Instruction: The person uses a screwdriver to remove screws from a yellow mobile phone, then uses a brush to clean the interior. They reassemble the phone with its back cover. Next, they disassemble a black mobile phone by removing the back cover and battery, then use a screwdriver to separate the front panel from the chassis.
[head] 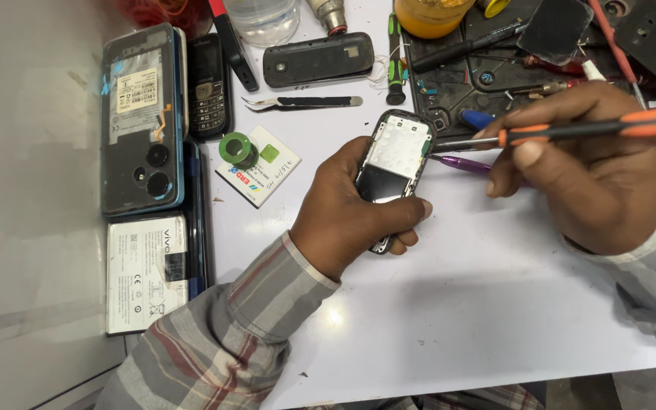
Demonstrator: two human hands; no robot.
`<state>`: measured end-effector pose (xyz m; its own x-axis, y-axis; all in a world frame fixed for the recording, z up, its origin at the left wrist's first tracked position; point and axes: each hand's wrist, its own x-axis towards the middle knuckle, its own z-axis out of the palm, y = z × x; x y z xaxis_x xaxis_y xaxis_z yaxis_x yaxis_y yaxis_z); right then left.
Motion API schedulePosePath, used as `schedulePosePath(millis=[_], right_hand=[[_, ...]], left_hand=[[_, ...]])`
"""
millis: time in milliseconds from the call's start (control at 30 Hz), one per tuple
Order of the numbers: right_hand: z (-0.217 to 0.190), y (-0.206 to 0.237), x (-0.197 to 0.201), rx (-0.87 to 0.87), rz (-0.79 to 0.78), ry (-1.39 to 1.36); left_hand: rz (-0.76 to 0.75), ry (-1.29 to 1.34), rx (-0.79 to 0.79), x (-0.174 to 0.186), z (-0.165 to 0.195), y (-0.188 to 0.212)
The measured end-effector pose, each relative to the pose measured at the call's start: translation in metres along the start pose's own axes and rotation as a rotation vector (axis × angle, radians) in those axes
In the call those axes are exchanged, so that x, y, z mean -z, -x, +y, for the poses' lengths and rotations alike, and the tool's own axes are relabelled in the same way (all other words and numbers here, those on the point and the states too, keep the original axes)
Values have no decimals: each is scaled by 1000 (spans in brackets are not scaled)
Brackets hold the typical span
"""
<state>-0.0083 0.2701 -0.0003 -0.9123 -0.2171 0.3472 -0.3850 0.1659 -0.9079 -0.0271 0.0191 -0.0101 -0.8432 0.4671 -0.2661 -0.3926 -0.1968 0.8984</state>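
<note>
My left hand (347,209) grips a small opened keypad phone (393,163) with its front cover off, showing a white keypad sheet and a dark screen. My right hand (594,175) holds an orange-and-black screwdriver (571,130), its metal tip touching the phone's upper right edge. Both hands hover above the white table (457,304). A purple pen (461,163) lies under the right hand's fingers.
At the left lie an opened smartphone (142,118), a black keypad phone (208,87) and a white battery (146,273). Tweezers (301,102), a black phone cover (318,58), a green solder spool (237,149) on a small battery, a green screwdriver (395,64) and a tool-strewn black mat (495,76) lie behind.
</note>
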Motion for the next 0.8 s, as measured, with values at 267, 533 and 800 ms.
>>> schedulePosePath(millis=[267, 533, 800], right_hand=[[3, -5, 3, 95, 52, 7], [-10, -7, -2, 131, -18, 219], [-9, -6, -3, 82, 31, 168]], left_hand=[[-69, -525, -219, 0, -4, 7], [-248, -310, -233, 3, -8, 6], [12, -44, -138, 15, -2, -5]])
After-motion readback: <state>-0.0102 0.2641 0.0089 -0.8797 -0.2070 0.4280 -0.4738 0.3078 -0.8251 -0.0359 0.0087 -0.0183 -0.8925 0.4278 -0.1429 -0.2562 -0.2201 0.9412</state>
